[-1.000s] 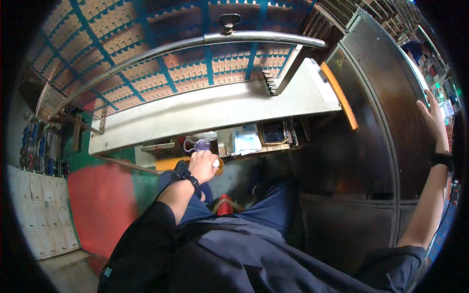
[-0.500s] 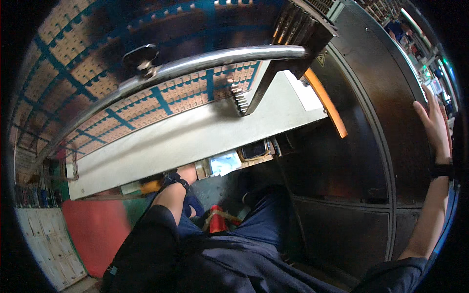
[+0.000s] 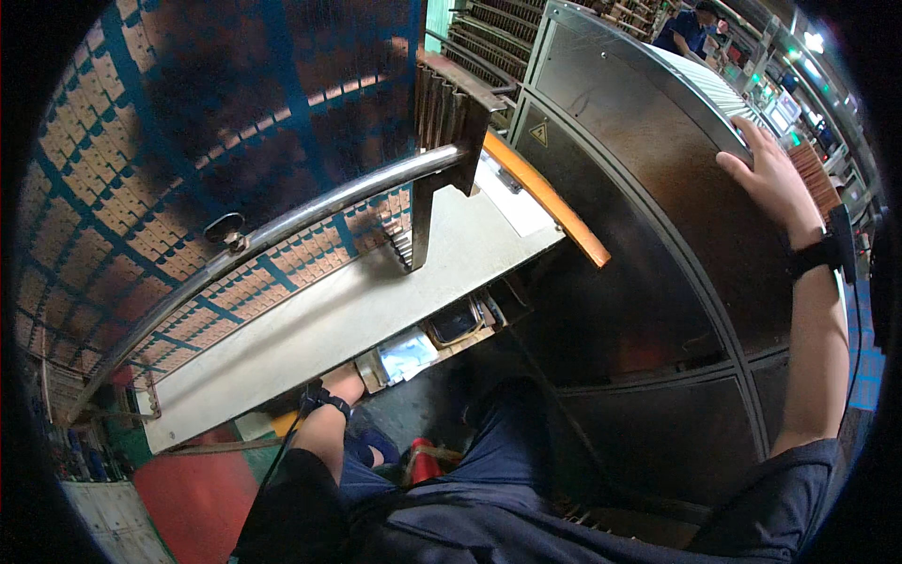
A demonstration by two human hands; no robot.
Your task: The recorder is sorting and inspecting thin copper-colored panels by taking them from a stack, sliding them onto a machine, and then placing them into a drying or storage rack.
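Note:
My right hand [image 3: 776, 180] has its fingers stretched out and the thumb apart, at the top edge of a dark metal cabinet [image 3: 648, 169]. Nothing is in it; whether the palm rests on the cabinet I cannot tell. Low in front of me, my left hand [image 3: 344, 382] reaches to the front edge of a pale bench top [image 3: 310, 329]. Its fingers are hidden there. Closest to it is a shelf under the bench, holding a blue-and-white packet [image 3: 409, 355] and a dark tray [image 3: 455, 325]. Both wrists wear black bands.
Over the bench stands a rack of copper-coloured, blue-gridded panels [image 3: 310, 259], with a curved metal rail [image 3: 329, 200] before it. An orange bar [image 3: 550, 202] slants beside the cabinet. Near my feet is a red cone-like object [image 3: 425, 462]. Another person [image 3: 691, 33] is at the far right.
My view has turned to the right, so the bench and rack sit further left. More of the cabinet top and the far person show. My right hand stays spread at the cabinet edge.

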